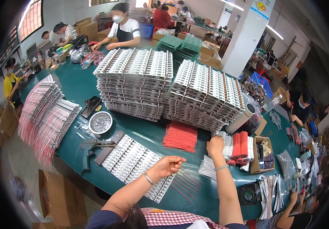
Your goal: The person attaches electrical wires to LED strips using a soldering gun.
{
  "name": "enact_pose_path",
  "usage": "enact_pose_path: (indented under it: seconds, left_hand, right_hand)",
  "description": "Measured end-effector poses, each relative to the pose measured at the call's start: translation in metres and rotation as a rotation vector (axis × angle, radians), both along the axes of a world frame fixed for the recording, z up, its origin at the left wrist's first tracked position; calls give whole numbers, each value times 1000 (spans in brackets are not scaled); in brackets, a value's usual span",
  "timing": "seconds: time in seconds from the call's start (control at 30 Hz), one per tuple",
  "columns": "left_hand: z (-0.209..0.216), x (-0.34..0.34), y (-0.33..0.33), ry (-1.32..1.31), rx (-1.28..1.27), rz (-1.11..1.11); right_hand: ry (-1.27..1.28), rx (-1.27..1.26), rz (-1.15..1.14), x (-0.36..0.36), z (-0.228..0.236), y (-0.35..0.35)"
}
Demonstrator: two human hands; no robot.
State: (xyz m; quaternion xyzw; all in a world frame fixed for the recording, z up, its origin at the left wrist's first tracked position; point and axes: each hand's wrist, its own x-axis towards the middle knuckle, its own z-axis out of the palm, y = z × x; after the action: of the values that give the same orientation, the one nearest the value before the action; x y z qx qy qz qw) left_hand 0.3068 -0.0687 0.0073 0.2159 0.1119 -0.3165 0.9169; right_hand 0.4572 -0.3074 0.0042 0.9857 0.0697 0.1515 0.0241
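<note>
My left hand [169, 166], with a metal bangle at its wrist, hovers over the right end of a white circuit board panel [134, 158]. Its fingers are curled into a pinch; whatever they hold is too small to make out. Thin red wires [185, 183] fan out from the panel's right edge. My right hand [215, 146] reaches to a white wire bundle [227, 142], fingers bent down and their tips hidden. Between and beyond my hands lies a pile of red wires [179, 136]. Loose white wires [208, 168] rest left of my right wrist.
Two tall stacks of panels [134, 84] [204, 99] rise at the back. Wired panels [50, 114] pile up at the left edge. A hot glue gun [86, 154], a metal bowl [100, 123] and a cardboard box [263, 156] sit around the panel. Other people work around the table.
</note>
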Motion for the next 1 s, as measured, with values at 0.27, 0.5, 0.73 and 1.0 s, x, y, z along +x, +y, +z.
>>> enact_pose_path:
  seconds: [0.27,0.5,0.73,1.0]
  left_hand:
    - [3,-18,10,15,0,30]
    - [17,-24,14,-116,129,34]
    - [74,-19,-15,-440,583,60]
    - [94,-36,-66,-802,798,209]
  right_hand:
    - [174,272,-109,14,4,-26]
    - [634,2306,8,-28,25,-80]
    - [918,2376,284,-105,71,-2]
    - [884,2357,416,-158,75,16]
